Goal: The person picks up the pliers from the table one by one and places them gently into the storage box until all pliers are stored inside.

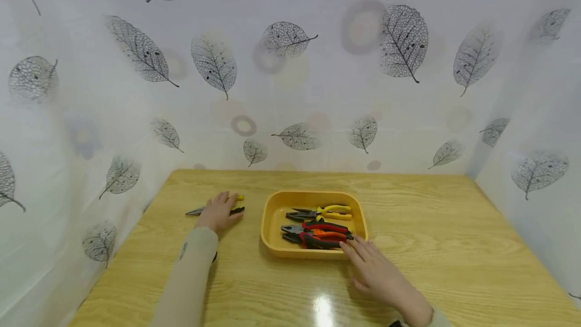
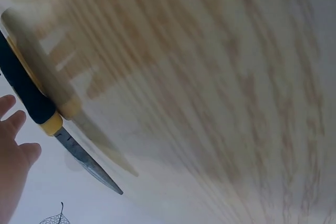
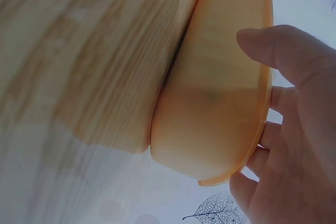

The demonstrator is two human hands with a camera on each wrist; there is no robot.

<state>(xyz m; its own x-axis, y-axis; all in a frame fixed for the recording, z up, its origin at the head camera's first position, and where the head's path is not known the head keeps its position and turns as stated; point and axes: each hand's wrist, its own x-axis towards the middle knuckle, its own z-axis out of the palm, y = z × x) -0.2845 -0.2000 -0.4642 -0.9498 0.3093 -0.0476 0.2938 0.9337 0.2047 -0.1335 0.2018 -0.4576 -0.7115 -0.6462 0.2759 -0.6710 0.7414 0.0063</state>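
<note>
A staged tabletop recording booth rather than a lived-in room. A pale wooden table (image 1: pixel 454 246) with a glossy finish is enclosed at the back and on both sides by white sheeting printed with grey skeleton leaves (image 1: pixel 404 39), hanging close around the table edges. The only furnishings are hand tools: several pliers in a yellow tray (image 1: pixel 272 216) and one more pair of pliers (image 1: pixel 199 210) lying on the wood.

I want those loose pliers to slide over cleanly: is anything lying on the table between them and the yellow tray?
Nothing visible does. The left hand rests on the loose pliers, and only bare table lies between them and the yellow tray. The right hand touches the tray's opposite corner.
</note>
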